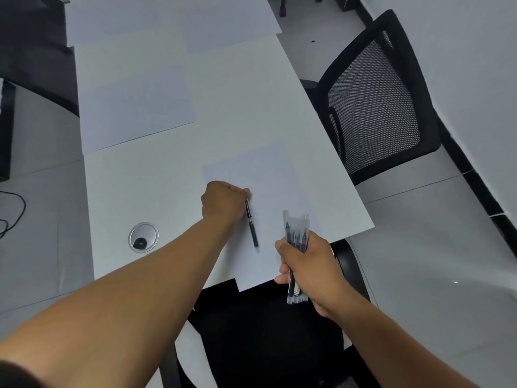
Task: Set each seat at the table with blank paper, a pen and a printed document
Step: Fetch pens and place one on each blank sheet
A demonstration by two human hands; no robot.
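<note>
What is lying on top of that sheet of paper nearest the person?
A single black pen lies on the nearest sheet of paper, its upper end held by the left hand. That hand covers part of the sheet. The right hand grips a bundle of pens above it.

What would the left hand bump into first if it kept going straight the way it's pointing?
Probably nothing soon. The left hand, pinching a pen, points up the table over the nearest sheet of paper. Beyond that lies bare tabletop, then another sheet at the far end, though depth is hard to judge.
</note>
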